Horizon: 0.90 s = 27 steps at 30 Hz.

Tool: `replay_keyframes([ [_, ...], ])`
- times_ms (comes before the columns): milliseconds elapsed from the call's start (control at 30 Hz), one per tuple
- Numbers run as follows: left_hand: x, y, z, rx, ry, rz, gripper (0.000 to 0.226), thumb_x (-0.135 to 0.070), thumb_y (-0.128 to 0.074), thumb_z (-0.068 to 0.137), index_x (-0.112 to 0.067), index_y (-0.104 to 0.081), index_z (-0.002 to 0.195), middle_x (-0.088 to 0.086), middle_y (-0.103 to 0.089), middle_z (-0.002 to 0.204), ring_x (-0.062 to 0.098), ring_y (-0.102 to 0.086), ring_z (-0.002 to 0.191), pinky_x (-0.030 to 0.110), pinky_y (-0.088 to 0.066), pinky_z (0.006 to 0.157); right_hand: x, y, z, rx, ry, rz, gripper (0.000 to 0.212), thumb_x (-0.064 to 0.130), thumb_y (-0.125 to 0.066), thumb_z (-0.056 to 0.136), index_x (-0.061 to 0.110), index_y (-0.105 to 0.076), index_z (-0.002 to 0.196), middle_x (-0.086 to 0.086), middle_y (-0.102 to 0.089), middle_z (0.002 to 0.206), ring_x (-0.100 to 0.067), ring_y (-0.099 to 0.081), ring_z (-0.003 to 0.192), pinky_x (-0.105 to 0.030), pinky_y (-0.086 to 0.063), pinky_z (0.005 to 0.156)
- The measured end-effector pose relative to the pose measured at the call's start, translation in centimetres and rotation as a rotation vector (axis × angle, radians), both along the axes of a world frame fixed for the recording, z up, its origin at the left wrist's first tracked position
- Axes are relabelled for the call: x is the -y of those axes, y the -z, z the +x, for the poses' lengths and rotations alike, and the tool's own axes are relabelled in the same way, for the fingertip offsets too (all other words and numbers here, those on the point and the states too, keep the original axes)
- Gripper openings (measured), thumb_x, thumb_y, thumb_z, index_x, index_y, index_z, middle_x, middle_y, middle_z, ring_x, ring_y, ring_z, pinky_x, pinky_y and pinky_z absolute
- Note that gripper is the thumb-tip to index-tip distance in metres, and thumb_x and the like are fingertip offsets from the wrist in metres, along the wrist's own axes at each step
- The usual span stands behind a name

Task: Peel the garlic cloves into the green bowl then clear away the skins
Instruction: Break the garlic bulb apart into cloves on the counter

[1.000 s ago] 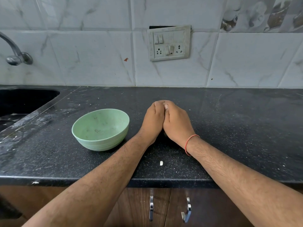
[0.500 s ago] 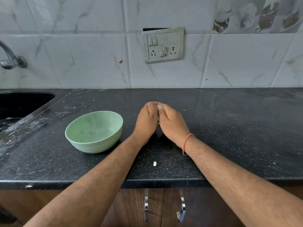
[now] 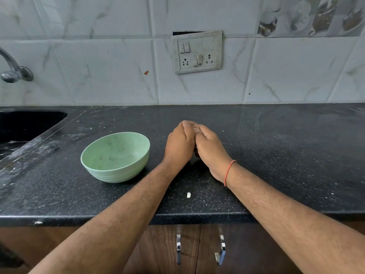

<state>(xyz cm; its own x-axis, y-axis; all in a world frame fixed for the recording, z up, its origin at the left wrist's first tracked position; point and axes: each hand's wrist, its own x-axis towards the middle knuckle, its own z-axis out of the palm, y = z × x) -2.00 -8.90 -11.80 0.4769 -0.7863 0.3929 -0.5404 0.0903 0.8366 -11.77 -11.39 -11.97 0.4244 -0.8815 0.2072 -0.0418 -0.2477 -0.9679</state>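
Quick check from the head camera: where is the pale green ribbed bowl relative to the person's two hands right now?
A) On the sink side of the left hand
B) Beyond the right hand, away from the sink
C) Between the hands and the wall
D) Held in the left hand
A: the pale green ribbed bowl stands on the black speckled stone counter between the dark sink and the left hand, which meets the right hand.

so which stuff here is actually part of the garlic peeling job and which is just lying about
Part of the job:
- pale green ribbed plastic bowl, on the counter, looks empty
- left hand and right hand, pressed together; whatever they hold is hidden
- small white scrap near the counter edge, probably garlic or skin

Just lying about:
- grey wall switch plate
- metal tap
- black sink
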Motion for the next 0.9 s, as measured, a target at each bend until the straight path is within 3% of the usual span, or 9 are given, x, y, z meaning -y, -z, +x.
replay_keyframes([
  [100, 0.0, 0.0, -0.2, 0.041, -0.021, -0.015, 0.041, -0.027, -0.029, 0.114, -0.018, -0.068, 0.111, -0.010, -0.068, 0.091, 0.018, -0.066, 0.095, 0.031, -0.048, 0.080, -0.2, 0.2, 0.2, 0.042, 0.025, 0.013, 0.034, 0.034, -0.041, 0.112, 0.045, -0.071, 0.123, 0.020, -0.076, 0.118, -0.002, -0.067, 0.118, -0.042, -0.054, 0.109],
  [300, 0.2, 0.1, 0.0, 0.101, -0.044, -0.020, 0.042, -0.029, -0.028, 0.115, -0.018, -0.068, 0.109, -0.007, -0.071, 0.090, 0.010, -0.066, 0.085, 0.028, -0.049, 0.072, 0.0, 0.5, 0.4, 0.082, 0.043, 0.041, 0.031, 0.038, -0.043, 0.112, 0.044, -0.071, 0.122, 0.017, -0.076, 0.118, -0.002, -0.067, 0.118, -0.041, -0.055, 0.108],
  [400, 0.4, 0.2, 0.0, 0.134, -0.050, -0.016, 0.045, -0.031, -0.028, 0.114, -0.016, -0.070, 0.109, -0.002, -0.073, 0.090, 0.016, -0.068, 0.085, 0.033, -0.051, 0.074, 0.0, 0.4, 0.3, 0.107, 0.053, 0.058, 0.031, 0.035, -0.042, 0.113, 0.042, -0.072, 0.120, 0.015, -0.077, 0.116, -0.003, -0.069, 0.115, -0.039, -0.056, 0.106],
  [500, 0.5, 0.1, 0.0, 0.169, -0.046, -0.014, 0.051, -0.038, -0.024, 0.110, -0.017, -0.070, 0.107, 0.000, -0.074, 0.087, 0.019, -0.069, 0.083, 0.038, -0.055, 0.075, -0.1, 0.2, 0.2, 0.170, 0.026, 0.143, 0.030, 0.034, -0.044, 0.114, 0.036, -0.073, 0.121, 0.011, -0.079, 0.108, -0.005, -0.072, 0.103, -0.029, -0.059, 0.084],
  [567, 0.6, 0.1, -0.1, 0.206, -0.041, -0.012, 0.052, -0.040, -0.022, 0.107, -0.019, -0.070, 0.107, 0.001, -0.074, 0.082, 0.021, -0.070, 0.080, 0.043, -0.057, 0.074, -0.3, 0.0, 0.0, 0.193, 0.007, 0.192, 0.028, 0.034, -0.046, 0.114, 0.032, -0.074, 0.119, 0.009, -0.077, 0.095, -0.005, -0.069, 0.085, -0.023, -0.052, 0.065],
  [667, 0.4, -0.2, -0.1, 0.247, -0.038, 0.000, 0.046, -0.034, -0.025, 0.113, -0.022, -0.069, 0.108, 0.000, -0.073, 0.075, 0.021, -0.071, 0.076, 0.043, -0.058, 0.072, -0.5, -0.4, -0.2, 0.238, -0.004, 0.246, 0.026, 0.032, -0.048, 0.113, 0.028, -0.074, 0.114, 0.013, -0.068, 0.069, 0.000, -0.058, 0.059, -0.020, -0.043, 0.049],
  [800, 0.1, -0.4, -0.2, 0.301, -0.025, -0.015, 0.047, -0.034, -0.024, 0.113, -0.020, -0.069, 0.112, 0.001, -0.073, 0.077, 0.023, -0.071, 0.078, 0.043, -0.057, 0.073, -0.4, -0.6, -0.5, 0.286, -0.031, 0.300, 0.023, 0.031, -0.052, 0.112, 0.025, -0.073, 0.118, 0.013, -0.056, 0.057, 0.000, -0.046, 0.046, -0.021, -0.036, 0.044],
  [900, -0.1, -0.4, -0.3, 0.337, -0.002, -0.041, 0.050, -0.036, -0.022, 0.110, -0.019, -0.070, 0.115, 0.001, -0.073, 0.075, 0.022, -0.071, 0.075, 0.041, -0.056, 0.072, 0.1, -0.5, -0.7, 0.304, -0.052, 0.346, 0.019, 0.033, -0.057, 0.110, 0.027, -0.075, 0.114, 0.006, -0.052, 0.067, -0.008, -0.037, 0.054, -0.026, -0.028, 0.049],
])
